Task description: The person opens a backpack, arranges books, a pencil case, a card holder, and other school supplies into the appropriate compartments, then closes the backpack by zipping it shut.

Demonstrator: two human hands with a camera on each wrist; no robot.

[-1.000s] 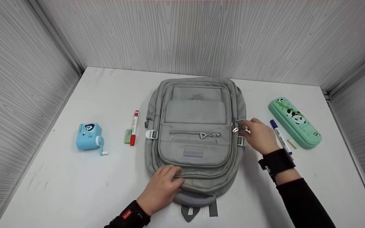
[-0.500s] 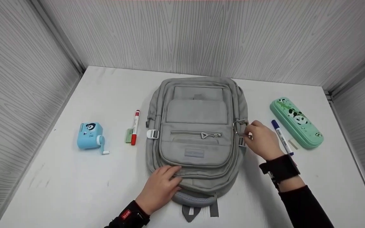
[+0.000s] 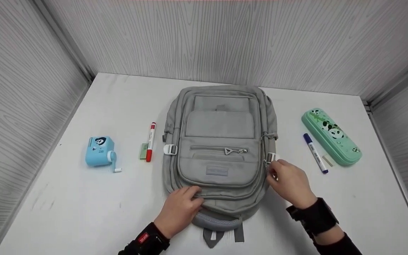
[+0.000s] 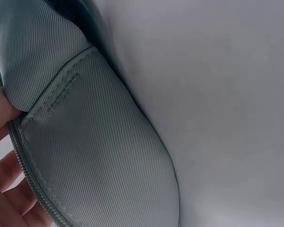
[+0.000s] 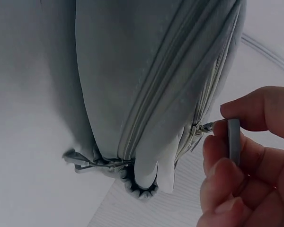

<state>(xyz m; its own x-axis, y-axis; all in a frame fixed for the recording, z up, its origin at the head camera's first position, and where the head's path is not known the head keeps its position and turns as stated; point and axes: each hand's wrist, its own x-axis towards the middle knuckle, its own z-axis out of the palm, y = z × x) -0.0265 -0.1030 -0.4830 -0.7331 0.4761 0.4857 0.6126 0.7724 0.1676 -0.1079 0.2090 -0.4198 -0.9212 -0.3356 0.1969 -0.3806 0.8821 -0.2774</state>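
A grey backpack (image 3: 220, 125) lies flat on the table, its padded carry handle (image 3: 216, 224) towards me. My left hand (image 3: 180, 211) grips the edge at the handle end; in the left wrist view its thumb (image 4: 1, 109) presses the fabric beside a zipper (image 4: 26, 165), fingers on the other side. At the right side of the bag, my right hand (image 3: 292, 183) pinches a zipper pull. The right wrist view shows this grey pull tab (image 5: 234, 142) between thumb and fingers, attached to a metal slider (image 5: 197, 131) on the zipper. Near it sits a white strap buckle (image 3: 271, 157).
On the left are a blue crank pencil sharpener (image 3: 99, 152), a red marker (image 3: 151, 141) and a green eraser-like block (image 3: 143, 151). A green panda pencil case (image 3: 331, 136), a blue marker (image 3: 315, 153) and a small pale strip (image 3: 327, 160) lie right. Walls (image 3: 225, 42) enclose the table.
My right hand has slid along the bag's right side towards me, with the zipper pull in its fingers. The left hand has stayed at the handle end.
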